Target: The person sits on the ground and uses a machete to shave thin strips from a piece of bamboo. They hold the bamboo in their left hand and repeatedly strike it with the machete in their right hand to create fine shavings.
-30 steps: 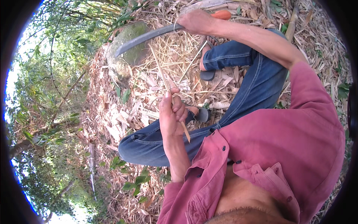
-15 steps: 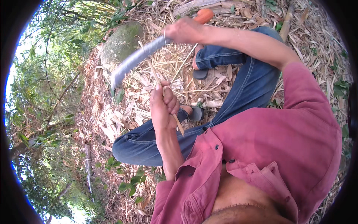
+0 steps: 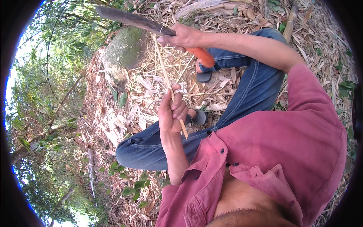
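Note:
My right hand (image 3: 184, 37) is closed round a long machete at its grip, where the dark blade (image 3: 130, 18) meets the orange handle (image 3: 204, 56). The blade points up and to the left, apart from the wood. Lower down, my left hand (image 3: 173, 108) has its fingers wrapped round a thin, pale split strip of wood or bamboo (image 3: 163, 66). The strip runs from near the right hand, through the left hand, to a pointed lower end over my jeans.
I sit cross-legged in jeans (image 3: 245, 90) and dark sandals (image 3: 204, 76). A mossy rock (image 3: 126, 47) stands ahead. Dry leaves and shavings (image 3: 143, 89) cover the ground. A pole (image 3: 292, 22) lies at upper right; green bushes (image 3: 45, 102) grow at left.
The machete blade has swung upward, from pointing down-left to up-left, and its orange handle has dropped. My left hand and the strip have shifted slightly right and down.

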The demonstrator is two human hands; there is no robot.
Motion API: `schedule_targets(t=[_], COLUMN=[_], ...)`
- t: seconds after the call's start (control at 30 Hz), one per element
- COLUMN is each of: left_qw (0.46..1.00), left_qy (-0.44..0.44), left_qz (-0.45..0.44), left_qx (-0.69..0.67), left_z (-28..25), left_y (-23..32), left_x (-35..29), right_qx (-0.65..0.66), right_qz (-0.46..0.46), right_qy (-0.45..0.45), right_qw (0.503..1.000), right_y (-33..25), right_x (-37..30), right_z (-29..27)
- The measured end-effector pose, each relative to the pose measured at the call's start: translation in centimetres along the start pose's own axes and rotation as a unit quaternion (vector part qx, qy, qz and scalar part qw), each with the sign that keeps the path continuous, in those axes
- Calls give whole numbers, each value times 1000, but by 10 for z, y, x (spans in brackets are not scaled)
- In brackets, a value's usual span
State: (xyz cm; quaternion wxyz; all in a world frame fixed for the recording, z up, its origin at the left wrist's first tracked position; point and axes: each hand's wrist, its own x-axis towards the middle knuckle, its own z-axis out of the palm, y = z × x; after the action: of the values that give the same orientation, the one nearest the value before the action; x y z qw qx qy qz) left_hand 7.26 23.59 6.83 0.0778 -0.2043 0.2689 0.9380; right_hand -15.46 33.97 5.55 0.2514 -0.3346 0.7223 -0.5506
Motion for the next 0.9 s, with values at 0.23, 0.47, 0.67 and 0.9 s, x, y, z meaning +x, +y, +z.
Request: schedule_targets(t=[0.23,0.47,0.67,0.9], left_qw=[993,963,948,937], left_qy=[24,153,183,182], left_qz=[43,157,208,285], left_qx=[104,155,156,92], left_z=[-7,2,-6,-13], left_y=[-15,-35,-55,-78], left_x=[9,27,34,34], right_qx=[256,238,226,153], right_qz=[3,44,54,80], right_qy=[-8,19,3,11], right_qw=[967,970,973,985], right_y=[-7,2,2,2], right_x=[-8,-9,-9,-13], right_z=[14,7,6,7])
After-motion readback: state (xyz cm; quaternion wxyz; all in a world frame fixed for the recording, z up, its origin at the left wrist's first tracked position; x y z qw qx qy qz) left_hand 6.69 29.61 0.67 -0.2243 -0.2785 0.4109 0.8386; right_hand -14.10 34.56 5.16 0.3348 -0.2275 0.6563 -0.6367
